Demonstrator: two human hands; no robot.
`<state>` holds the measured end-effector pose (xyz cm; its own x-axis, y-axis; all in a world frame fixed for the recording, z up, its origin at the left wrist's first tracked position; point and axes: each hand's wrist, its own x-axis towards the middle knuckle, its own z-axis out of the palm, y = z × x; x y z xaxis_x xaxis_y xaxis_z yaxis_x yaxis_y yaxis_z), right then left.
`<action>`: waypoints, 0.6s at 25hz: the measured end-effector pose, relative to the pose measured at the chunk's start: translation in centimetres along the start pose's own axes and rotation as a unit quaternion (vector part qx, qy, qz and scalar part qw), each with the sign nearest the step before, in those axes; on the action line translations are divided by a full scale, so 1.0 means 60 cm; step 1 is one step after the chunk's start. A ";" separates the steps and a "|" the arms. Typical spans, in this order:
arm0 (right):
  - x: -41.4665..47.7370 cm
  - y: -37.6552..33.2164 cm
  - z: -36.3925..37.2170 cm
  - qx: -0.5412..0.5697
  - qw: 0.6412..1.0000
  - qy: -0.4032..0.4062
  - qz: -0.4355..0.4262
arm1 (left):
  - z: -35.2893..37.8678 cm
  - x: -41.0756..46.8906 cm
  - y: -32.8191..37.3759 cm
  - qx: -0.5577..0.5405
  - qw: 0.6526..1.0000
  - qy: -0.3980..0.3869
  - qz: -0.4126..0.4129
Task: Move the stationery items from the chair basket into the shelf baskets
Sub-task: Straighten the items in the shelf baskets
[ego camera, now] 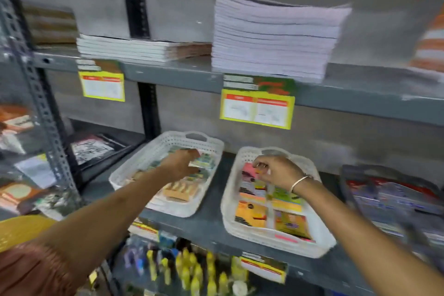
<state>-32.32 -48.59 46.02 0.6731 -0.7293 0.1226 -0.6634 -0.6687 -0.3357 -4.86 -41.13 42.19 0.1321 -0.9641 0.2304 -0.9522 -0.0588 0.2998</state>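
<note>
Two white perforated baskets stand on the middle shelf. My left hand (180, 162) reaches into the left basket (144, 158) and its fingers close on a green and pink packet lying among other packets there. My right hand (276, 170), with a bangle on the wrist, hovers over the far end of the right basket (230, 221) and pinches a small orange item between its fingertips. That basket holds several orange, green and pink card packs. A yellow basket (16, 230) shows at the lower left edge. The picture is blurred by motion.
The upper shelf carries a tall stack of notebooks (276, 36) and a lower stack (134, 48), with yellow price tags (257, 108) on its edge. A dark tray of packets (394, 197) sits to the right. Yellow bottles (192, 271) fill the shelf below.
</note>
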 end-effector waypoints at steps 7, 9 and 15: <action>0.154 -0.227 0.197 -0.039 0.992 -0.123 0.005 | -0.035 -0.005 -0.287 0.038 0.968 -0.243 -0.046; 0.169 -0.249 0.234 -0.062 0.987 -0.147 0.022 | -0.030 -0.004 -0.302 0.017 0.959 -0.281 -0.028; 0.174 -0.251 0.276 -0.075 0.984 -0.153 0.049 | -0.006 0.001 -0.304 0.034 0.957 -0.284 0.054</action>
<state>-9.88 -43.75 36.90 0.6550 -0.7294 -0.1976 -0.7555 -0.6279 -0.1867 12.65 -40.03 37.08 -0.1214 -0.9494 -0.2896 -0.9699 0.0515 0.2378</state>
